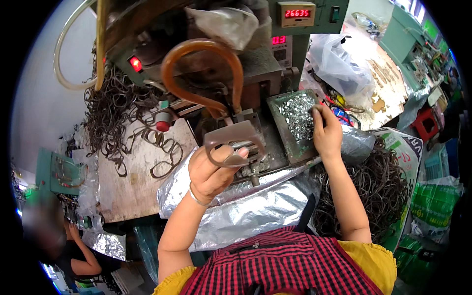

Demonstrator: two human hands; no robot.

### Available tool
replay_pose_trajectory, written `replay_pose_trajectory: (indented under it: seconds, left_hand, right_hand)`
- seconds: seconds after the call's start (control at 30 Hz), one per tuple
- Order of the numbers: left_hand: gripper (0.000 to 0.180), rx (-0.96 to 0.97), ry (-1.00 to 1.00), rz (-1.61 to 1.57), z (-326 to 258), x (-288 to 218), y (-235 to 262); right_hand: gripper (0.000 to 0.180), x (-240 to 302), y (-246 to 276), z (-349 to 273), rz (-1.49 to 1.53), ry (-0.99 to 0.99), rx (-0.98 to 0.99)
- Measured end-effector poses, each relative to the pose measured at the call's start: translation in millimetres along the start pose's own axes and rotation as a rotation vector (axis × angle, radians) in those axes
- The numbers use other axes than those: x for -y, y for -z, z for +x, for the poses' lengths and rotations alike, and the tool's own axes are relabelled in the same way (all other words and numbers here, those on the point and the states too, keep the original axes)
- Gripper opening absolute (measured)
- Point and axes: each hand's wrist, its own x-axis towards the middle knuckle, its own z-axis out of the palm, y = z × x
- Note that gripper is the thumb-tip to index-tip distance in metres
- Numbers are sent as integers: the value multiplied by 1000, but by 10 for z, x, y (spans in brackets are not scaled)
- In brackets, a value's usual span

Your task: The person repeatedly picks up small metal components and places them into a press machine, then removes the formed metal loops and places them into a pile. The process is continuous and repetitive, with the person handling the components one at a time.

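Observation:
My left hand (211, 169) is at the front of the bench machine, fingers bent and pinched together. A brownish see-through guard or loop (230, 133) overlaps its fingertips, and what they grip cannot be made out. Above it hangs a bent amber hose (169, 73). Over to the right, my right hand (328, 132) has thumb and fingers closed together at the right rim of a green metal tray (294, 153). Small shiny silver pieces (298, 118) lie heaped in the tray. Anything between the right fingertips is too small to tell.
Brown loop-shaped pieces like glasses frames (167, 156) lie on the wooden table (128, 194) and pile up behind. More fill a sack (366, 191) at right. A red-capped button (162, 123) sits left of the machine. Silver sheeting (255, 211) covers the front edge. Another person (83, 260) works at lower left.

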Motion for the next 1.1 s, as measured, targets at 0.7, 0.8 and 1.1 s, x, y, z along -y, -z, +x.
replay_pose_trajectory:
  seconds: [0.7, 0.8, 1.1]
  left_hand:
    - [30, 250, 968, 668, -897, 816, 1566]
    - [56, 716, 1219, 767, -1059, 1410, 1241]
    - [32, 7, 1679, -308, -1266, 1738, 1746]
  right_hand:
    - [23, -174, -283, -154, 489, -265, -151]
    - [21, -66, -444, -118, 526, -186, -31]
    - [14, 18, 377, -576, -104, 80, -66]
